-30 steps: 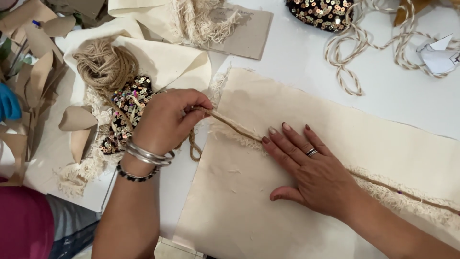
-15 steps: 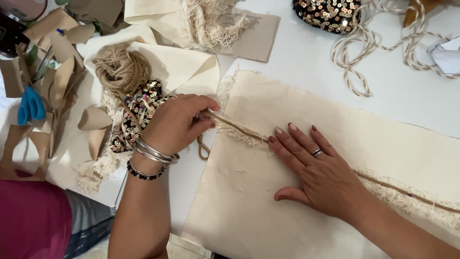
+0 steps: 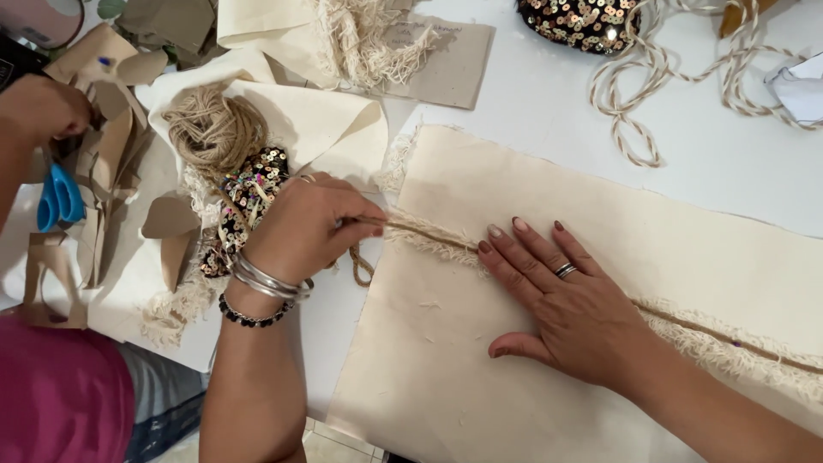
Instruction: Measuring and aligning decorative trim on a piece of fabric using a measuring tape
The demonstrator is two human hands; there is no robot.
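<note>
Head view, looking down at my work: a cream cloth panel (image 3: 600, 257) lies flat on the white table (image 3: 531, 94), and everything here sits in relation to it. A jute cord (image 3: 429, 230) runs along the fringed strip (image 3: 729, 343) that crosses the panel, its long axis slanting from the panel's left edge down toward its lower right side. The cord's near end points left, off the panel's edge, straight into my left hand (image 3: 300, 227).

My left hand sits just off the panel's left edge, fingers pinched closed on the cord, so the cord leaves my grip to the right and goes onto the cloth. A short loop of the same cord (image 3: 360, 266) hangs below my fingers, beside the panel's edge. My right hand (image 3: 557, 300) lies flat and open on the panel, palm down, fingertips (image 3: 493, 231) resting against the cord and fringe; it grips nothing, only presses. The cord passes under or just beside those fingertips; I cannot tell which.

Left of the panel lie a ball of jute twine (image 3: 210, 129) on folded cream fabric (image 3: 317, 120) and a sequined piece (image 3: 249, 197). Farther left, another person's hand (image 3: 39, 107) is above blue scissors (image 3: 58, 195) and brown paper cutouts (image 3: 111, 171).
</note>
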